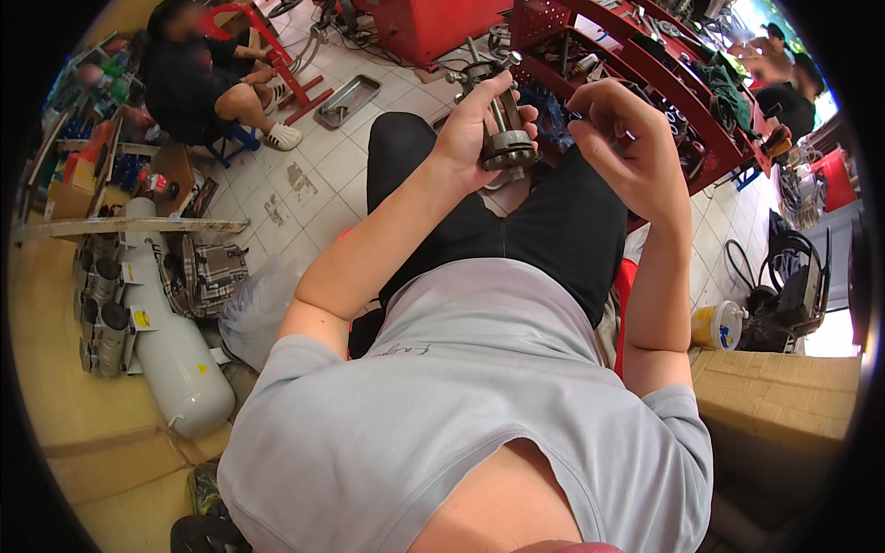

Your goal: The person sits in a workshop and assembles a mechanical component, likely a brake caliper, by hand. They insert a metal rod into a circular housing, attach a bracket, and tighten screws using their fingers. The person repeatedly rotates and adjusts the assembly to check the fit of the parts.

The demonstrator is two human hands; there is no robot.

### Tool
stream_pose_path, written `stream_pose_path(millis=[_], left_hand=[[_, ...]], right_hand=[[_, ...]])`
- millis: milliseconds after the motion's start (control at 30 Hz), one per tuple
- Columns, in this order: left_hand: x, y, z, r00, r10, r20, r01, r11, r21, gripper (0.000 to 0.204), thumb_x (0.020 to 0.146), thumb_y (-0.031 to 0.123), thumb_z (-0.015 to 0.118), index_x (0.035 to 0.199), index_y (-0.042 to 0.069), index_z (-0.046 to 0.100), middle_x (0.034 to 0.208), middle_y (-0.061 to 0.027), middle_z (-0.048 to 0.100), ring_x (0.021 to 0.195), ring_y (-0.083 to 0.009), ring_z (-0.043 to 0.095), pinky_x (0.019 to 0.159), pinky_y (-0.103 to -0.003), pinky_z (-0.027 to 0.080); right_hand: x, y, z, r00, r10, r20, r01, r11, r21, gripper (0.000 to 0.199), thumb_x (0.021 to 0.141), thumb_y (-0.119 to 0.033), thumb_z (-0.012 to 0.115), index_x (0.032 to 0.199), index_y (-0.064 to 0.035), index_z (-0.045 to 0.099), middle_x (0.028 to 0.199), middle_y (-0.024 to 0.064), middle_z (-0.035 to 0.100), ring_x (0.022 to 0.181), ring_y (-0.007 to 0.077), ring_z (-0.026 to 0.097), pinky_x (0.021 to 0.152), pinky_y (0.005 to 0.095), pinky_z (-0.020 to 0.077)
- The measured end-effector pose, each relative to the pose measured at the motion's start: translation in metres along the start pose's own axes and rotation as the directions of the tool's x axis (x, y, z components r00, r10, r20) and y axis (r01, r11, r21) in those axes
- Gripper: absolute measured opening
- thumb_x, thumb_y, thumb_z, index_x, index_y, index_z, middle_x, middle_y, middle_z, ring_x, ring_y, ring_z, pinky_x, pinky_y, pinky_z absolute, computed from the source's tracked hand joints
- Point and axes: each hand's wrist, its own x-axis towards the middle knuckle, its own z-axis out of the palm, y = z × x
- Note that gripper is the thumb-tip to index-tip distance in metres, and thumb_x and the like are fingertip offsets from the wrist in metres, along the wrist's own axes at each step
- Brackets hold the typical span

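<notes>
My left hand [468, 138] is wrapped round a metal screw puller [506, 115] above my lap. Bolts and a threaded rod stick out at its far end. A dark toothed ring [509, 152] sits at the end nearer me; whether it is part of the puller I cannot tell. My right hand [631, 147] hangs to the right of the puller, apart from it. Its fingers are loosely curled with a gap to the thumb, and nothing shows in them.
A red tool cart [710, 161] with tools stands ahead right. On the tiled floor lies a metal tray [348, 101], with a seated person [198, 78] beyond it. A grey gas cylinder [180, 359] lies at left; a cardboard box [779, 392] and a white bucket [716, 326] are at right.
</notes>
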Motion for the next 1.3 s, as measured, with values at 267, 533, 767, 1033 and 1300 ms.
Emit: stream_pose_path(millis=[267, 533, 767, 1033, 1300], left_hand=[[0.003, 0.006, -0.004, 0.988, 0.156, -0.019, -0.156, 0.988, -0.006, 0.030, 0.088, 0.037, 0.066, 0.092, 0.008, 0.057, 0.083, -0.0101, 0.065, 0.069, -0.0205, 0.066, 0.065, -0.038, 0.057], [-0.009, 0.013, -0.001, 0.951, 0.276, 0.143, -0.301, 0.932, 0.203, 0.028, 0.092, 0.034, 0.060, 0.099, 0.008, 0.053, 0.085, -0.0108, 0.066, 0.071, -0.0209, 0.066, 0.066, -0.036, 0.056], [-0.012, 0.010, 0.004, 0.938, 0.251, 0.241, -0.327, 0.870, 0.369, 0.028, 0.090, 0.032, 0.064, 0.099, 0.006, 0.059, 0.081, -0.0104, 0.066, 0.071, -0.0192, 0.066, 0.064, -0.033, 0.054], [-0.012, 0.010, 0.003, 0.918, 0.307, 0.253, -0.389, 0.824, 0.412, 0.023, 0.091, 0.029, 0.064, 0.095, 0.007, 0.061, 0.079, -0.0095, 0.065, 0.070, -0.0186, 0.065, 0.061, -0.032, 0.053], [-0.012, 0.011, 0.002, 0.880, 0.389, 0.271, -0.471, 0.783, 0.406, 0.018, 0.092, 0.024, 0.063, 0.096, 0.006, 0.061, 0.082, -0.0101, 0.065, 0.071, -0.0185, 0.064, 0.065, -0.032, 0.053]], right_hand=[[-0.001, 0.001, 0.009, 0.907, 0.232, 0.352, -0.147, 0.957, -0.251, 0.029, 0.081, -0.030, 0.068, 0.079, -0.0005, 0.069, 0.068, 0.0163, 0.063, 0.064, 0.0326, 0.062, 0.060, 0.0390, 0.0483], [-0.005, 0.040, 0.059, 0.631, 0.105, 0.768, -0.279, 0.955, 0.098, 0.045, 0.087, -0.047, 0.066, 0.086, -0.0029, 0.070, 0.066, 0.0061, 0.061, 0.064, 0.0191, 0.061, 0.063, 0.0316, 0.0491], [-0.013, 0.059, 0.101, 0.640, -0.031, 0.768, -0.667, 0.473, 0.575, 0.029, 0.090, -0.028, 0.066, 0.075, -0.0042, 0.058, 0.064, 0.0007, 0.053, 0.059, 0.0136, 0.052, 0.057, 0.0289, 0.0452], [-0.012, 0.061, 0.105, 0.633, 0.045, 0.773, -0.745, 0.305, 0.593, 0.024, 0.089, -0.016, 0.064, 0.071, -0.0082, 0.051, 0.056, -0.0014, 0.042, 0.049, 0.0095, 0.039, 0.049, 0.0264, 0.0283], [-0.007, 0.057, 0.093, 0.676, 0.210, 0.706, -0.641, 0.640, 0.423, 0.030, 0.079, -0.022, 0.078, 0.093, -0.0052, 0.058, 0.074, -0.0015, 0.051, 0.063, 0.0085, 0.046, 0.056, 0.0252, 0.0393]])
